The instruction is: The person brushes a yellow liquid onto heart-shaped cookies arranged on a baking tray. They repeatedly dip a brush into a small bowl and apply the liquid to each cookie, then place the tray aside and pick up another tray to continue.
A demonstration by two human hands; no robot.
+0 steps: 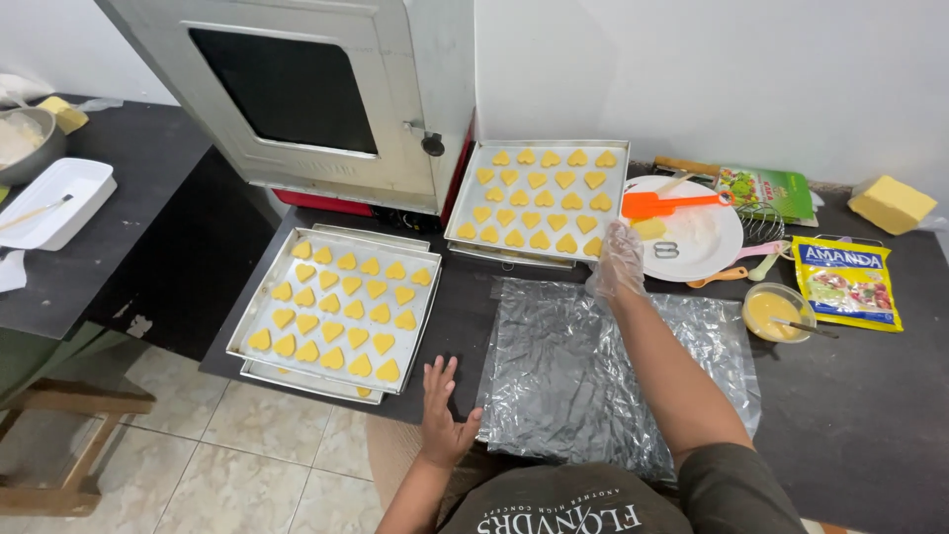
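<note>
My right hand (617,259), in a thin clear plastic glove, reaches over a crinkled clear plastic sheet (593,366) to the near right corner of the far metal tray (465,222) of yellow heart-shaped dough pieces. Its fingers touch the heart (593,246) at that corner. My left hand (442,410), bare with fingers spread, rests flat on the black table at its front edge, between the sheet and the near tray (259,314), which also holds rows of hearts.
A metal oven (306,89) with a dark window stands behind the trays. A white plate (707,247) with an orange spatula (672,204), a small bowl of yellow liquid (778,310), a packet (845,280) and a yellow block (892,204) lie right. A white dish (54,203) sits left.
</note>
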